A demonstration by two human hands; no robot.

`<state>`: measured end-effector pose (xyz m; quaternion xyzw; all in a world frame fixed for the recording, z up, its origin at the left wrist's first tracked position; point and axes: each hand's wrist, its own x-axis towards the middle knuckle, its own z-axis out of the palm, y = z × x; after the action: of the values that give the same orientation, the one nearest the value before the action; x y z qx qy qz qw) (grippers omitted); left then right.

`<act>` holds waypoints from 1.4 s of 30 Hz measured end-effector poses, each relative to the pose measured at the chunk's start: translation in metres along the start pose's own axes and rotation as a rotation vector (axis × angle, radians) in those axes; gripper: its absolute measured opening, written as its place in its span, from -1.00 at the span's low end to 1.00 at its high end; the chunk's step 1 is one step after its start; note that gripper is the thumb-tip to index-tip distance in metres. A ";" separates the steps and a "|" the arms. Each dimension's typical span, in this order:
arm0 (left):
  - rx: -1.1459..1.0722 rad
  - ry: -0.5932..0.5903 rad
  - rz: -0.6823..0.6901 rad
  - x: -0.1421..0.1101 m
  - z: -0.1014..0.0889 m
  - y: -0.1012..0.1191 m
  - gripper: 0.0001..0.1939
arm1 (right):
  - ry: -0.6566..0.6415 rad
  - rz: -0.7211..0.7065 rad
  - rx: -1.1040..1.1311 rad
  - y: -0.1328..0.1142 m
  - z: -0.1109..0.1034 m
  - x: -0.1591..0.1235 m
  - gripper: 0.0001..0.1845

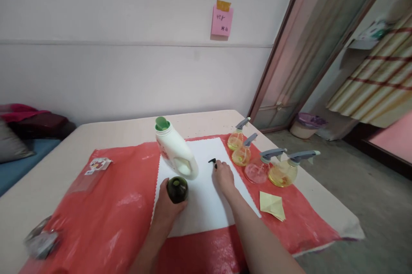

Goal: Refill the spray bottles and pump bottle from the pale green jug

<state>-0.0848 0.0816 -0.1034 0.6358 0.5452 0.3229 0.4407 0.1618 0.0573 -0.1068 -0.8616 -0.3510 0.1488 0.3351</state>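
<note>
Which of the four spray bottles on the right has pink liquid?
The spray bottle third from the left; it alone looks pink, while the other three look yellow.

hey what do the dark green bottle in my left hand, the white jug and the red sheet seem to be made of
Dark green bottle: glass or plastic; its glossy shine fits both. White jug: probably smooth, opaque plastic, judging by its moulded, built-in handle. Red sheet: likely thin, shiny plastic, given its wrinkles and glare.
</note>
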 end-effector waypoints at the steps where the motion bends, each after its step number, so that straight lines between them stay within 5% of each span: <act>1: 0.002 -0.012 0.010 -0.002 -0.001 0.004 -0.06 | 0.001 0.009 0.025 -0.001 -0.001 0.000 -0.63; 6: 0.001 -0.020 0.019 -0.014 -0.004 0.029 -0.16 | 0.069 -0.027 0.276 -0.015 -0.034 0.004 -0.80; 10: -0.028 -0.066 0.059 -0.028 -0.004 0.052 -0.15 | 0.115 -0.146 0.590 -0.035 -0.080 -0.008 -0.64; 14: 0.036 -0.071 0.070 -0.041 0.004 0.067 -0.11 | 0.053 -0.247 1.047 -0.059 -0.112 -0.037 -0.59; 18: 0.100 -0.108 0.047 -0.049 0.010 0.074 -0.09 | -0.024 -0.237 1.378 -0.076 -0.121 -0.058 -0.61; 28: 0.170 -0.101 0.090 -0.053 0.012 0.087 -0.15 | -0.152 -0.329 1.233 -0.073 -0.112 -0.066 -0.61; 35: 0.154 -0.111 0.107 -0.055 0.011 0.096 -0.23 | -0.490 -0.472 0.793 -0.074 -0.100 -0.083 -0.68; 39: 0.194 -0.079 0.096 -0.055 0.014 0.093 -0.17 | -0.487 -0.451 0.757 -0.073 -0.093 -0.085 -0.71; 42: 0.215 -0.039 0.106 -0.055 0.017 0.093 -0.18 | -0.365 -0.398 0.717 -0.076 -0.085 -0.088 -0.74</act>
<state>-0.0424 0.0223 -0.0217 0.7134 0.5337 0.2730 0.3628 0.1028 -0.0044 0.0091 -0.5664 -0.4893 0.3434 0.5673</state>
